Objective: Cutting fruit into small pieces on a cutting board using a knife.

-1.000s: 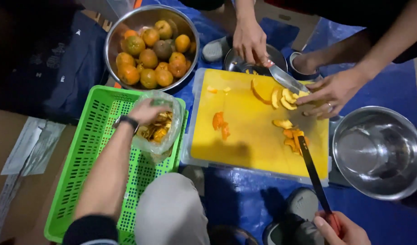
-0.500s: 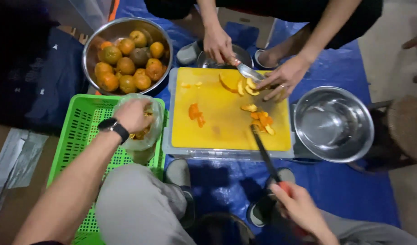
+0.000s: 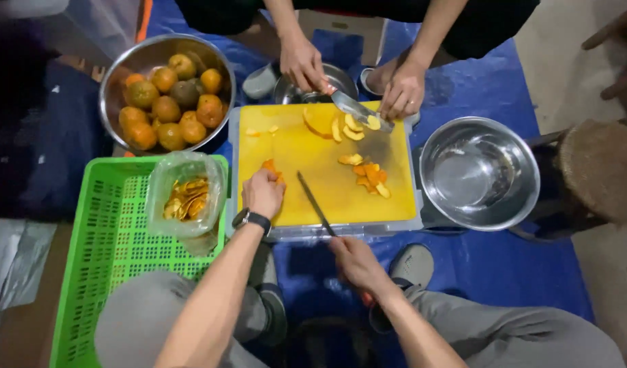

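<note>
The left hand (image 3: 262, 193) closed over an orange piece (image 3: 270, 167) at its fingertips. The right hand (image 3: 354, 262) gripped a knife (image 3: 316, 203), blade lying just right of the left hand.

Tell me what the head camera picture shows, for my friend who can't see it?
The person's left hand presses orange fruit pieces on a yellow cutting board, while the right hand holds a long knife. Across the board, another person's hands slice fruit. A bowl of oranges sits nearby.

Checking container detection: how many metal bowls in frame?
3. Fruit-filled metal bowl at top left, empty metal bowl right of the yellow cutting board, and a small metal bowl behind the board, partly hidden by the other person's hand.
</note>
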